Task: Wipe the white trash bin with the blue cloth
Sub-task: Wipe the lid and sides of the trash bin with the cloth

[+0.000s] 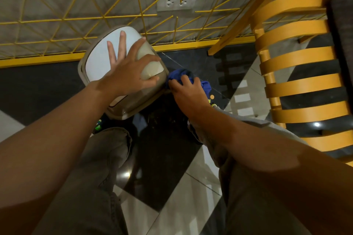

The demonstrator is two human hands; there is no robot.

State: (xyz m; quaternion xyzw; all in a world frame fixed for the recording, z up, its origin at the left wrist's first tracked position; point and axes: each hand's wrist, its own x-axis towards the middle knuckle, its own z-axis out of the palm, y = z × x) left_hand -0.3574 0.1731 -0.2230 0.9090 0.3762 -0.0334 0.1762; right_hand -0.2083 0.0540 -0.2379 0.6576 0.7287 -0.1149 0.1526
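The white trash bin (99, 61) stands on the dark floor, tilted toward me, with a beige swing lid and rim. My left hand (129, 68) lies flat on the lid with fingers spread, the thumb hooked over the rim's near edge. The blue cloth (181, 75) is bunched against the bin's right side. My right hand (185, 89) grips the cloth and presses it to the bin's outer wall just below the rim. The bin's lower body is hidden under my left forearm.
A yellow wire lattice (114, 19) with a wall socket (176, 1) behind it runs just beyond the bin. A yellow slatted chair (298, 74) stands to the right. My knees in grey trousers (99, 168) flank the black and white floor tiles (181, 187).
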